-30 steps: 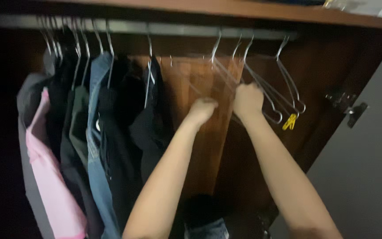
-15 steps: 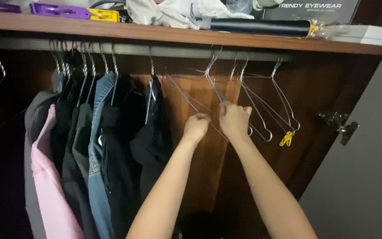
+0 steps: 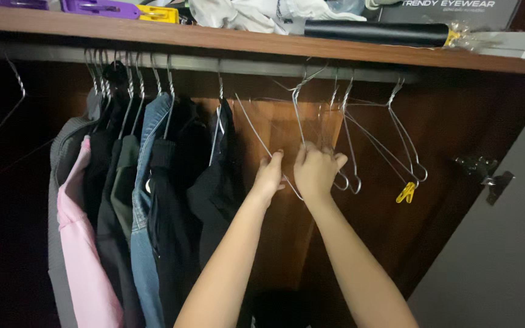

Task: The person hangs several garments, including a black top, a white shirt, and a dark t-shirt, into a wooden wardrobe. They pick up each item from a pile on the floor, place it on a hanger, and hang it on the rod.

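Both my hands reach up into a wooden wardrobe. My left hand (image 3: 270, 175) pinches the lower wire of an empty metal hanger (image 3: 262, 143) that hangs tilted from the rail (image 3: 244, 64). My right hand (image 3: 315, 170) grips the same hanger's wire just to the right, touching my left hand. More empty wire hangers (image 3: 390, 143) hang to the right of my hands, one carrying a yellow clothes peg (image 3: 406, 193).
Hung clothes fill the left side: a pink garment (image 3: 80, 243), a blue denim one (image 3: 144, 182), dark ones (image 3: 205, 188). The shelf (image 3: 274, 42) above holds purple and yellow clips, white cloth, a black tube. A grey door (image 3: 499, 261) with a hinge stands right.
My hands have come together on one wire hanger, my right hand moving left from the hanger bunch. The hanger now tilts, and the view has tipped upward, showing the shelf.
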